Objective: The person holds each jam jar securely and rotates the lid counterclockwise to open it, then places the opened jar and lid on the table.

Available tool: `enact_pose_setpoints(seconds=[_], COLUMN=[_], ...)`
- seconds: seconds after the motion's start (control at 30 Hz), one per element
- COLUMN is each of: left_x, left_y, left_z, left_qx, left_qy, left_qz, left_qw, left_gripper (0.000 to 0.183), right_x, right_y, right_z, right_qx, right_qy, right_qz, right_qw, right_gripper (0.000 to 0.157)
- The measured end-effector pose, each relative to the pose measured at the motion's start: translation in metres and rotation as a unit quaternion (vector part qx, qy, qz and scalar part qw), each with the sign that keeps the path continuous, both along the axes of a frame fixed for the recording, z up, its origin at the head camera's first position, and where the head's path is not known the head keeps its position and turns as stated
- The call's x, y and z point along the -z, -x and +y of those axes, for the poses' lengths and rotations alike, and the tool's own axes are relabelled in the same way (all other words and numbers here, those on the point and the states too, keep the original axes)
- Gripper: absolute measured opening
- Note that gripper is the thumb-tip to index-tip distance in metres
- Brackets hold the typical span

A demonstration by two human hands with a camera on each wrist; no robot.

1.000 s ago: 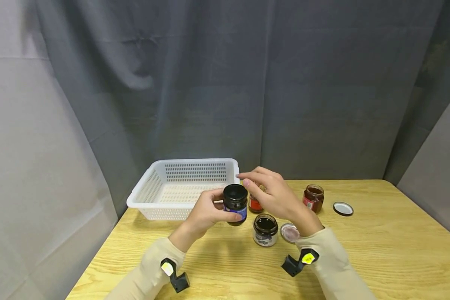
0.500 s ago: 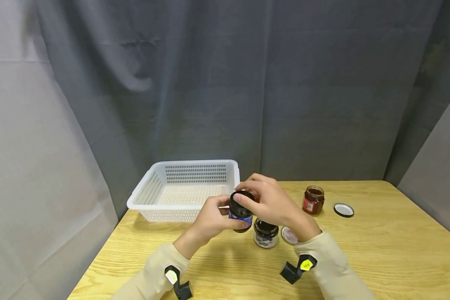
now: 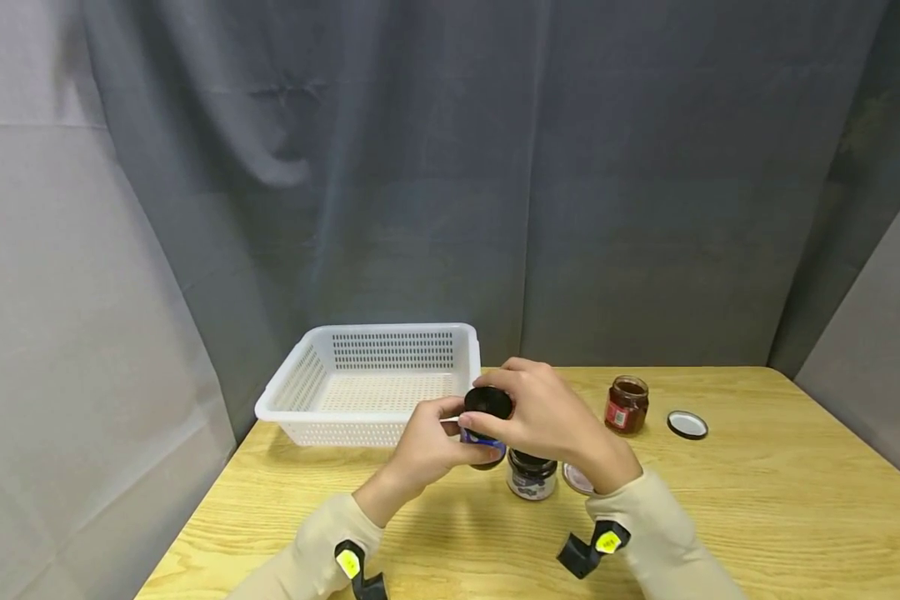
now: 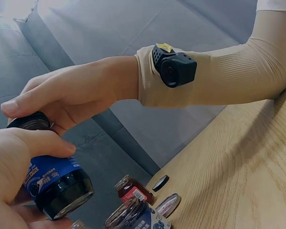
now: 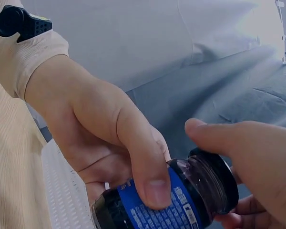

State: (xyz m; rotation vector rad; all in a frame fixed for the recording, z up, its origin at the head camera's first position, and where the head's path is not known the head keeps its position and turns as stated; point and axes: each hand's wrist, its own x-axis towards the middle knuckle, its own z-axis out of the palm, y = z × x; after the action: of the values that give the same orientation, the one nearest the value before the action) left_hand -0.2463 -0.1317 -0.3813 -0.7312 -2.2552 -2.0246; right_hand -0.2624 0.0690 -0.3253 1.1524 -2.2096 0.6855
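Note:
My left hand grips a small jar with a blue label around its body, thumb across the label. The jar is held above the table, tilted. At its top, my right hand has thumb and fingers around the black lid. In the right wrist view, part of the glass neck shows beside the lid; whether the lid is loose I cannot tell. Just right of the held jar, an uncapped dark jar with a white label stands on the table, partly hidden by my right hand.
A white perforated basket stands at the back left. To the right are an uncapped red-labelled jar and an upturned lid. Another lid lies by my right wrist. A grey curtain hangs behind the wooden table.
My right hand has come down from above the jar and taken hold around its lid. My left hand has moved slightly right and lower with the jar.

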Motion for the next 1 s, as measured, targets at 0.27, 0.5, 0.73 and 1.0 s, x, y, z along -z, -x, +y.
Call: enact_pose_setpoints(seconds=[0.27, 0.5, 0.73, 1.0], left_x=[-0.0002, 0.0002, -0.0001, 0.0], left_y=[0.0013, 0.0052, 0.0041, 0.0038], left_z=[-0.0021, -0.0044, -0.0026, -0.0044], left_qx=[-0.018, -0.028, -0.049, -0.044], left_qy=[0.016, 0.011, 0.016, 0.004], left_qz=[0.02, 0.023, 0.019, 0.03], left_qw=[0.9995, 0.9993, 0.9985, 0.9986], left_gripper=[0.051, 0.046, 0.046, 0.051], right_x=[-0.0004, 0.0014, 0.001, 0.0007], right_y=[-0.0044, -0.0036, -0.0033, -0.0004], right_z=[-0.0062, -0.0093, -0.0079, -0.008], right_qx=[-0.001, -0.005, -0.023, -0.052], right_qy=[-0.014, 0.004, 0.016, 0.006], right_qz=[-0.009, 0.007, -0.005, 0.011], right_qw=[1.0, 1.0, 1.0, 0.999], right_gripper=[0.039, 0.037, 0.031, 0.03])
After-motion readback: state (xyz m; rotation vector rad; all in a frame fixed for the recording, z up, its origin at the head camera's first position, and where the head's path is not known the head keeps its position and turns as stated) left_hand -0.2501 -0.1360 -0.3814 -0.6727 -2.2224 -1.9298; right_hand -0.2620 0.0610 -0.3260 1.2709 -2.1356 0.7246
